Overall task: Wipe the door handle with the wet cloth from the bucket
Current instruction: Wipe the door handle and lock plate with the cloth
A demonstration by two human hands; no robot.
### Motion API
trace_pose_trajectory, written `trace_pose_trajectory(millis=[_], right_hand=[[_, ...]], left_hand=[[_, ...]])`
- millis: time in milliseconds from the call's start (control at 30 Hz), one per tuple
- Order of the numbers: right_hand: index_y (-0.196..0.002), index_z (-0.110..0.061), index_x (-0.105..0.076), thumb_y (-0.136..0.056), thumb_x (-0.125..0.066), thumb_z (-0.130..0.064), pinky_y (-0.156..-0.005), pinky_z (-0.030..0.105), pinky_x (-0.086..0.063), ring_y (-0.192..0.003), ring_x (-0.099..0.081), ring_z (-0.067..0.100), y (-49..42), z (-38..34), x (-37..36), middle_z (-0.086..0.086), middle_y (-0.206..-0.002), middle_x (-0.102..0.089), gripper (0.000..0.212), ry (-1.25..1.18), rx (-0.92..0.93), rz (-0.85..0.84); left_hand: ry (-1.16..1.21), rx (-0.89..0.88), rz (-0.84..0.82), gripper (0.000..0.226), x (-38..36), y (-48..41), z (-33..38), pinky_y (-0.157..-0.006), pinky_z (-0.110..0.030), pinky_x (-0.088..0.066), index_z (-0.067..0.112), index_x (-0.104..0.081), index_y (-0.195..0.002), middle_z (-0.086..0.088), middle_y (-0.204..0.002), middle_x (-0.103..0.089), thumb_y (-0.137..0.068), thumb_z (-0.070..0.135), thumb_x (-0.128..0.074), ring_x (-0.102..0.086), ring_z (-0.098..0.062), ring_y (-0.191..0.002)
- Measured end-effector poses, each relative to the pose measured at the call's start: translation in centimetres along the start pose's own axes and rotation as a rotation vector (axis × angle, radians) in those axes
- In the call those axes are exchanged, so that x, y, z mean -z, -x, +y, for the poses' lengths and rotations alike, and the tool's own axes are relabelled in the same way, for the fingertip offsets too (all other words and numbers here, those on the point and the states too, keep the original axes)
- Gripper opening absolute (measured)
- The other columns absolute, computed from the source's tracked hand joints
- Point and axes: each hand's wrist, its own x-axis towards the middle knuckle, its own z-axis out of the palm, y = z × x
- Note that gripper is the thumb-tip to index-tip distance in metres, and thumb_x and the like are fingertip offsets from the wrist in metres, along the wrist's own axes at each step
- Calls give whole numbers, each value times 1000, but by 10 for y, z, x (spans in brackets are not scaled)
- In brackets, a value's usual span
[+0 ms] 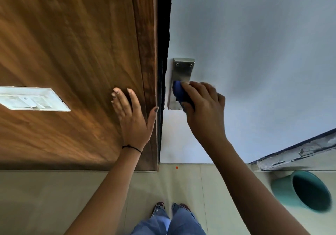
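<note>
A steel handle plate [182, 72] is screwed to the pale grey door [254, 52], close to its left edge. My right hand [203, 105] is closed around a blue cloth [177, 91] and presses it against the lower half of the plate, so the lever itself is hidden under cloth and fingers. My left hand [133, 114] lies flat with fingers spread on the brown wooden panel [72, 52] beside the door gap. A teal bucket [305, 191] stands on the floor at the lower right; I cannot tell what is inside.
A white switch plate [34, 99] sits on the wooden panel at the left. A dark gap [163, 34] runs between panel and door. A worn ledge [300, 151] crosses the right side above the bucket. Below are beige floor tiles [183, 183], my jeans and sandals.
</note>
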Motion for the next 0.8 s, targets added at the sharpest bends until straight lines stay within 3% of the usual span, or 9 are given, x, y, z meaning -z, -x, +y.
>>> trace_pose_trajectory(millis=[200, 367, 433, 500, 600, 700, 800], right_hand=[[-122, -16, -61, -78, -64, -10, -89, 46, -40, -109, -56, 36, -20, -24, 2, 13, -115, -65, 45, 368, 92, -140], [-124, -23, -58, -88, -51, -19, -87, 44, -32, -116, -45, 33, -43, 2, 26, 7, -122, -57, 37, 296, -180, -400], [-123, -22, -59, -89, -51, -19, -88, 45, -32, -117, -43, 33, -45, -2, 28, 8, -123, -56, 35, 274, -189, -440], [-121, -18, -60, -91, -49, -23, -88, 45, -33, -115, -45, 34, -43, -12, 24, 9, -121, -56, 32, 332, -130, -396], [-123, -17, -58, -88, -52, -14, -88, 44, -33, -113, -47, 34, -37, -18, 18, 8, -122, -56, 36, 380, -53, -303], [-122, -16, -60, -83, -58, -3, -88, 44, -34, -112, -50, 36, -34, -12, 11, 8, -121, -61, 42, 306, 10, -201], [-109, -11, -69, -77, -67, -1, -83, 47, -41, -101, -59, 39, -30, -8, 3, 12, -108, -69, 34, 210, 120, -54]], left_hand=[[-6, -19, 2, 80, 2, 0, -1, -120, -38, 5, 10, -3, -145, -25, -147, -5, -90, 54, -39, -7, -42, -138], [-24, -11, -11, 83, 3, 0, 0, -120, -38, 5, 9, -4, -145, -27, -147, -6, -88, 51, -47, -8, -42, -139], [-26, -6, -12, 84, 4, 0, 1, -120, -38, 5, 10, -4, -145, -25, -148, -6, -87, 51, -48, -8, -41, -139], [-28, -5, -12, 84, 3, 1, 1, -120, -38, 4, 11, -3, -145, -24, -148, -6, -87, 52, -48, -8, -40, -139], [-28, -10, 3, 84, 3, 1, 0, -120, -39, 4, 10, -5, -145, -24, -148, -8, -87, 51, -48, -10, -40, -139], [-19, -10, 10, 83, 1, 1, 0, -119, -40, 3, 9, -5, -146, -24, -148, -9, -88, 51, -47, -10, -41, -139], [-6, 16, 9, 83, -1, 3, 2, -119, -41, 1, 9, -5, -146, -23, -148, -8, -88, 51, -47, -10, -40, -139]])
